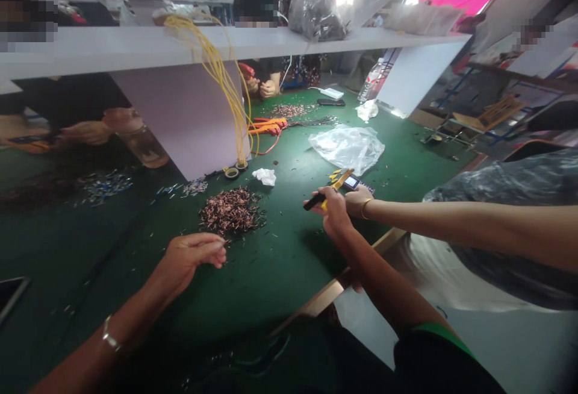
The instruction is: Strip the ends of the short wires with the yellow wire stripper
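Note:
My left hand is just in front of a pile of small copper-coloured and black pieces. Its thumb and fingers are pinched together; anything between them is too small to make out. Farther right, my right hand is wrapped round a pliers-like hand tool with yellow and black parts, its far end pointing away to the right. Right beside it, a co-worker's hand reaches in from the right, next to a small device with a lit screen. Several small yellow pieces lie behind the tool.
Beyond my hands are a crumpled tissue, tape rolls, a clear plastic bag and orange-handled tools. Yellow wires hang from a white shelf across the green table. Other people sit opposite.

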### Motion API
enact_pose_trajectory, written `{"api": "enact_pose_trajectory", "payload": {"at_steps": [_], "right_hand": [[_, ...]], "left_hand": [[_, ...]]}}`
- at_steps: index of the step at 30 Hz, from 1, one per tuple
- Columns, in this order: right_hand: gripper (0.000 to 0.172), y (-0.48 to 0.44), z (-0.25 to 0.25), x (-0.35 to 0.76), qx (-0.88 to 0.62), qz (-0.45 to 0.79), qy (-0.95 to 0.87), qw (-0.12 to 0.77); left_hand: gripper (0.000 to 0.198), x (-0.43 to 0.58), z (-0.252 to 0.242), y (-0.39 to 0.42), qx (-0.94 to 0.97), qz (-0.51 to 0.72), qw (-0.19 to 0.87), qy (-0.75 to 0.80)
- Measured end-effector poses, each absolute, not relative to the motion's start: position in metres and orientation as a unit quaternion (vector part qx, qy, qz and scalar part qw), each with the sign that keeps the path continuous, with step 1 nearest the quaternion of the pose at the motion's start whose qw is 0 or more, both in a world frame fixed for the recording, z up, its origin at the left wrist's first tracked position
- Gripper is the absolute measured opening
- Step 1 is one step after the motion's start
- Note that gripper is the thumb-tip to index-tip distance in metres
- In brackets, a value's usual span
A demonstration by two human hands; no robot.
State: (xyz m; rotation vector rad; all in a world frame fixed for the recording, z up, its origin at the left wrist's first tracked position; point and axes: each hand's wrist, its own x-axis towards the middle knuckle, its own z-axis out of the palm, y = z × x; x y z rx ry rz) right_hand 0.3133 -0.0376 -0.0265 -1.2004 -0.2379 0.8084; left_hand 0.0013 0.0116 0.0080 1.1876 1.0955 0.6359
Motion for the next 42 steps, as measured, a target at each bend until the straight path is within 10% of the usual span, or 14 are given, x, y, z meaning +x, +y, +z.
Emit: {"api": "enact_pose_trajectory", "payload": {"at_steps": [24, 42], "right_hand": [[0.044, -0.078, -0.016, 0.207, -0.468, 0.556, -0.450, 0.520], [0.044, -0.029, 0.000, 0.192, -0.326, 0.702, -0.373, 0.512]], "left_hand": [[0.027, -0.004, 0.024, 0.016, 0.545, 0.348, 0.658, 0.386], [0.071, -0.002, 0.010, 0.027, 0.535, 0.259, 0.731, 0.335]]}}
